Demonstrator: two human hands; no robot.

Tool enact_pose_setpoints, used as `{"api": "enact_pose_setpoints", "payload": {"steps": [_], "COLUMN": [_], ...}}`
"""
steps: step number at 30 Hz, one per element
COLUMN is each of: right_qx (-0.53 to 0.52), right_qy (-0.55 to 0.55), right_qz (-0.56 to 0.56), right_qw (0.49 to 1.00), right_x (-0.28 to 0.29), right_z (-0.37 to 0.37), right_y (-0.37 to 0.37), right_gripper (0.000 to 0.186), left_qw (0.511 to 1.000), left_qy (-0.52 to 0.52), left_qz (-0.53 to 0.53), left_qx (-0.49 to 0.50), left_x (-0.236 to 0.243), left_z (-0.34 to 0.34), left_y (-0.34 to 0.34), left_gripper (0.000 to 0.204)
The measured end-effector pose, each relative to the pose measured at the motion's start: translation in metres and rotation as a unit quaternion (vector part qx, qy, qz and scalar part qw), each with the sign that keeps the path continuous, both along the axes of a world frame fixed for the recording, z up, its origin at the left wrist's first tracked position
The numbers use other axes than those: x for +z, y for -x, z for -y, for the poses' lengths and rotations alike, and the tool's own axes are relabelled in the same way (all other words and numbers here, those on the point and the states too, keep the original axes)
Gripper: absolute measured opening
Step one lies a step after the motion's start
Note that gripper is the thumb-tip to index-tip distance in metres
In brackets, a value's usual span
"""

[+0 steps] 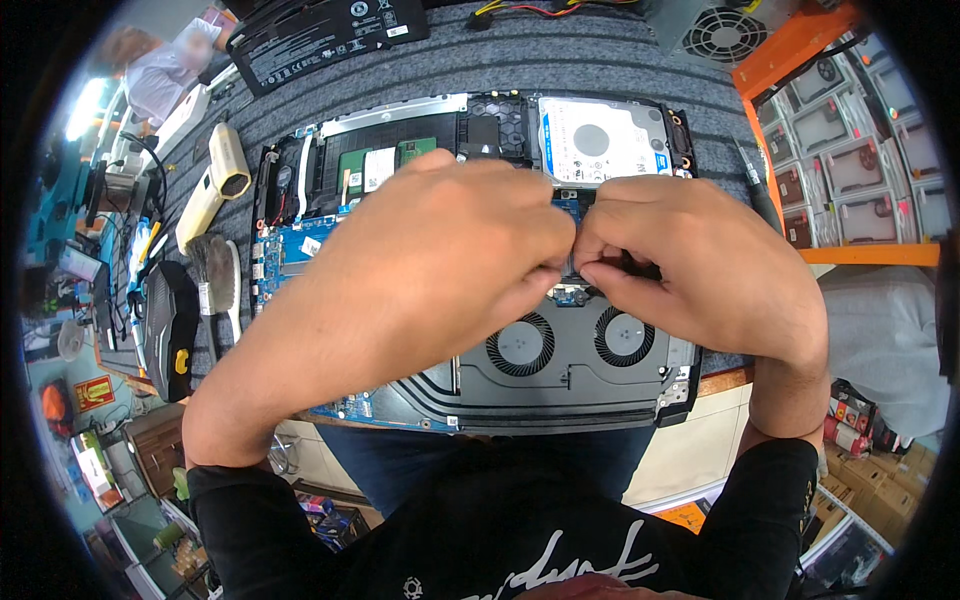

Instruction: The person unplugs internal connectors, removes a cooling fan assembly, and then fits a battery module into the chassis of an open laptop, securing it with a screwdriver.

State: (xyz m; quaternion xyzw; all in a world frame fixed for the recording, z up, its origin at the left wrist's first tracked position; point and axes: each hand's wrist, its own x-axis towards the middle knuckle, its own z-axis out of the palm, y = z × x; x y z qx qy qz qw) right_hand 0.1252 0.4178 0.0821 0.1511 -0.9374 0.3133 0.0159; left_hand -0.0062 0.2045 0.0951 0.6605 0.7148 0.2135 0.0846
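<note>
An opened laptop base [590, 405] lies before me, its inside facing up. My left hand [480, 225] is closed, fingertips pinched together over the middle of the laptop. Close beside it, my right hand [690, 250] is also closed, thumb and forefinger pressed together. Both sets of fingertips meet just below the silver hard drive [590, 140]; whatever they grip is hidden. Two round cooling fans [520, 345] sit nearer to me than the hands. My left hand and forearm cover much of the blue circuit board [272, 265]. Beyond that hand a green memory module [415, 150] shows.
A black laptop battery [320, 45] lies at the far left on the grey ribbed mat [560, 60]. Left of the laptop are a cream handheld tool [212, 190], a brush [207, 280] and a black-and-yellow tool [168, 330]. An orange rack [840, 255] with clear drawers stands right. A person [165, 75] is far left.
</note>
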Motion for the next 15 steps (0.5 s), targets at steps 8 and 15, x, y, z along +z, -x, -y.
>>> {"api": "enact_pose_setpoints", "payload": {"steps": [8, 15], "right_qx": [-0.020, -0.005], "right_qy": [-0.054, -0.053], "right_qz": [-0.008, 0.001], "right_qw": [0.998, 0.999], "right_x": [0.007, 0.007], "right_z": [-0.002, -0.001], "right_y": [-0.004, -0.001], "right_gripper": [0.010, 0.010], "left_qw": [0.996, 0.993], "left_qy": [-0.046, -0.051], "left_qz": [0.035, 0.044], "left_qx": [0.069, 0.094], "left_x": [0.017, 0.009], "left_z": [0.014, 0.029], "left_y": [0.017, 0.020], "left_gripper": [0.016, 0.017]}}
